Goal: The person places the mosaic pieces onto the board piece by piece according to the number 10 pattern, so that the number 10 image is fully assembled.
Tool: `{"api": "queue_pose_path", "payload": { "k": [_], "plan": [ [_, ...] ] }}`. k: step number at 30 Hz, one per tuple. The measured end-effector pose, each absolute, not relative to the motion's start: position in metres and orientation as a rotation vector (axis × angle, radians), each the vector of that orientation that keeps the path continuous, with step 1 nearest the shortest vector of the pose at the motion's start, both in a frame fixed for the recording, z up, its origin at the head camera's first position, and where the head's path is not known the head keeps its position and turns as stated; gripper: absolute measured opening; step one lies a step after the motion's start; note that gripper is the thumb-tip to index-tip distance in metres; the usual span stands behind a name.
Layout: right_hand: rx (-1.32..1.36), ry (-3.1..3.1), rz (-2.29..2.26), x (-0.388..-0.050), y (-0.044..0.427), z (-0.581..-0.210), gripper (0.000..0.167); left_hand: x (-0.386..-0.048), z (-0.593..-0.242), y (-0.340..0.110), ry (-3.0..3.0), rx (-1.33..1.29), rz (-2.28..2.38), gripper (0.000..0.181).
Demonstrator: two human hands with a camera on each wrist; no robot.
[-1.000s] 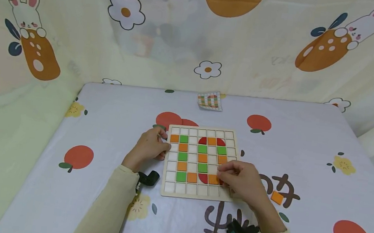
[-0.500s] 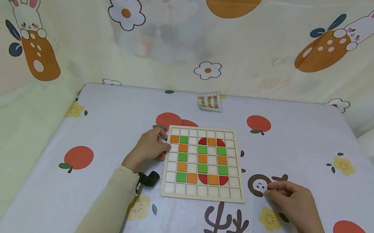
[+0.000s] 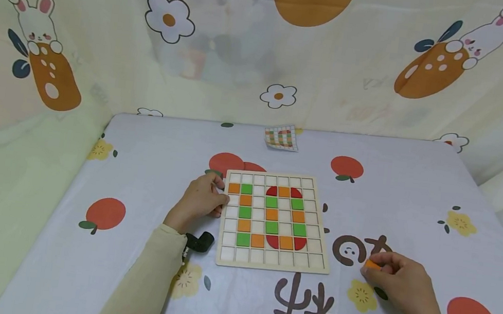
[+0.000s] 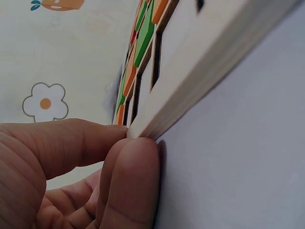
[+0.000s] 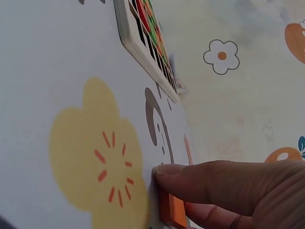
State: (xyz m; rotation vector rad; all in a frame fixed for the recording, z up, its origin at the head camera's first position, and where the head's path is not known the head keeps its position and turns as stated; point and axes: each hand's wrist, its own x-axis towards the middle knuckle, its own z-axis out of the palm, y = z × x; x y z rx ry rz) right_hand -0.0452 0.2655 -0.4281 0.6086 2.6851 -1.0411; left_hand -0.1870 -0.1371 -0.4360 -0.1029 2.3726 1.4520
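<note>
A wooden grid board (image 3: 272, 269) lies on the table with orange, green and red tiles set in some of its cells. At its left edge is my left hand (image 3: 200, 195); in the left wrist view the thumb (image 4: 133, 179) and index finger hold the pale rim (image 4: 176, 90). My right hand (image 3: 401, 277), to the right of the board, pinches a square orange tile (image 3: 372, 264) at the tabletop. The right wrist view shows the tile (image 5: 174, 210) standing on edge, partly covered by the thumb and fingers.
A small pattern card (image 3: 281, 137) with a coloured grid lies behind the board near the table's back edge. The tablecloth (image 3: 152, 166) is printed with fruit, flowers and brown lettering. A patterned curtain (image 3: 225, 61) hangs behind.
My right hand let go of a tile at the board's lower right, moved right, and now grips the orange tile that lay on the cloth. My left hand stays at the board's edge.
</note>
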Motion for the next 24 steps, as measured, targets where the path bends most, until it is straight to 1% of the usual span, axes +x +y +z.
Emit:
{"api": "queue_pose_path", "payload": {
  "k": [5,7,12,21,24],
  "plan": [
    [0.62,2.702,-1.058,-0.0456,0.2644,-0.4286,0.031,-0.1869,-0.4373,-0.1375,2.379,-0.103,1.449,0.029],
    [0.608,2.714,-1.058,-0.0456,0.2644,-0.4287,0.033,-0.187,-0.4378,-0.1377,2.387,-0.097,1.445,0.029],
    [0.577,2.711,-1.04,-0.0473,0.265,-0.4279,0.044,-0.1867,-0.4376,-0.1376,2.392,-0.087,1.45,0.029],
    [0.621,2.668,-1.076,-0.0482,0.2612,-0.4277,0.034,-0.1861,-0.4369,-0.1377,2.4,-0.076,1.447,0.028],
    [0.588,2.648,-1.203,-0.0476,0.2571,-0.428,0.033,-0.1862,-0.4371,-0.1374,2.403,-0.077,1.444,0.028]
  ]
}}
